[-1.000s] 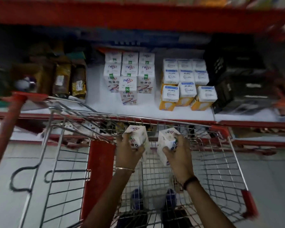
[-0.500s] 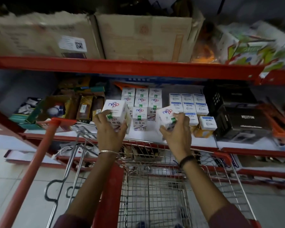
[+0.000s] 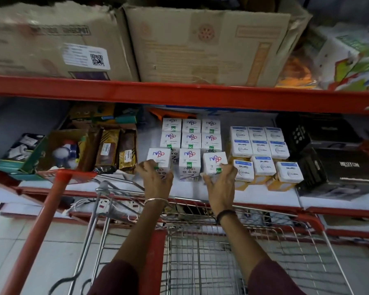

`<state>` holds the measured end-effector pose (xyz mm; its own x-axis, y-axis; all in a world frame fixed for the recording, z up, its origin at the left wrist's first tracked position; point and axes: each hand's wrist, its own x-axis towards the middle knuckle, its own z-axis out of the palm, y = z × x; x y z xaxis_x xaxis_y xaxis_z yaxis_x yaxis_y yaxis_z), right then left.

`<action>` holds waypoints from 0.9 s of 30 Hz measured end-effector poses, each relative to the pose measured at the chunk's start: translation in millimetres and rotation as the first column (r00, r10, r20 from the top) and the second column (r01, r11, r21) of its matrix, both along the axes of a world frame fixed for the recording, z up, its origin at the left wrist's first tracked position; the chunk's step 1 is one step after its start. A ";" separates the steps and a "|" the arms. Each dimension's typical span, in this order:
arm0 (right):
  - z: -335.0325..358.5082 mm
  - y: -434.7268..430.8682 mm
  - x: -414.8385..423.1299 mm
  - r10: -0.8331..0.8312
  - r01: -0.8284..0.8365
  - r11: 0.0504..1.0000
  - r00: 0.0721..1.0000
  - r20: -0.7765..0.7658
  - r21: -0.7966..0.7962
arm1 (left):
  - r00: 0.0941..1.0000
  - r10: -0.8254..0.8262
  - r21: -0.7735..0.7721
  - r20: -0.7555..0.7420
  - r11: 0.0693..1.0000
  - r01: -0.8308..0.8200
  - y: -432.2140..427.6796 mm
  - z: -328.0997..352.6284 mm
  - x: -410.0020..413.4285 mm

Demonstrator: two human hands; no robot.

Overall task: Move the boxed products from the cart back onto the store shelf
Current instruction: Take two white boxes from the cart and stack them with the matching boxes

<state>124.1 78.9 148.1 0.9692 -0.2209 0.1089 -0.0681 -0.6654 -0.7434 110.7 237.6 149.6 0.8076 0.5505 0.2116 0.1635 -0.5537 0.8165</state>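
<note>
While both arms reach over the cart (image 3: 200,248), left hand (image 3: 156,179) fingers clamp one white box (image 3: 159,159), right hand (image 3: 221,184) another (image 3: 214,162), flanking a third box (image 3: 189,161) on the shelf (image 3: 264,194).

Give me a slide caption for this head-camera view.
Left hand and right hand set two white boxes into the shelf's front row.
</note>
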 end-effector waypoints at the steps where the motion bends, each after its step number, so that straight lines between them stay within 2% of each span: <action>1: -4.5 2.0 1.1 0.002 -0.002 1.000 1.000 -0.015 -0.003 | 1.000 -0.009 -0.010 -0.003 1.000 0.008 -0.7 -4.5 1.9; 4: -11.9 7.7 2.0 -0.002 0.003 1.000 1.000 -0.028 0.019 | 0.998 -0.054 -0.038 -0.023 0.998 0.053 -1.9 -14.7 7.5; 7: -16.9 10.8 -0.3 -0.015 0.019 0.991 0.999 -0.032 0.132 | 0.995 -0.088 -0.072 -0.050 0.994 0.084 -0.6 -24.4 13.4; 9: -17.6 13.2 -4.2 -0.017 0.040 0.950 0.997 -0.077 0.310 | 0.992 -0.107 -0.100 -0.070 0.990 0.100 1.8 -31.7 14.2; 11: -17.2 14.9 -7.5 -0.034 0.104 0.867 0.988 -0.150 0.487 | 0.995 -0.090 -0.253 -0.039 0.964 0.077 2.0 -26.2 14.1; 12: -18.3 15.3 -6.9 -0.041 0.149 0.825 0.978 -0.206 0.545 | 0.998 -0.032 -0.404 -0.045 0.915 0.011 1.0 -20.1 15.1; 14: -17.3 17.2 -1.5 -0.066 0.283 0.718 0.937 -0.342 0.636 | 0.982 0.096 -0.679 -0.164 0.711 -0.183 -0.6 -9.2 18.3; 16: -21.5 18.1 8.0 -0.059 0.412 0.613 0.875 -0.481 0.674 | 0.937 0.114 -0.758 -0.329 0.560 -0.334 1.6 -5.6 20.1; 18: -23.3 19.0 16.5 -0.017 0.478 0.541 0.829 -0.559 0.692 | 0.919 0.040 -0.800 -0.391 0.478 -0.361 2.3 -4.5 18.9; 19: -23.4 19.4 19.8 0.011 0.491 0.519 0.815 -0.580 0.700 | 0.918 0.009 -0.807 -0.396 0.473 -0.353 1.8 -5.4 18.5; 23: -25.6 17.0 24.5 0.002 0.507 0.495 0.812 -0.584 0.706 | 0.923 0.033 -0.727 -0.383 0.606 -0.323 -3.4 -7.4 21.9; 27: -30.7 12.6 30.4 0.002 0.520 0.428 0.818 -0.576 0.739 | 0.931 0.019 -0.757 -0.366 0.576 -0.309 -4.3 -5.1 23.0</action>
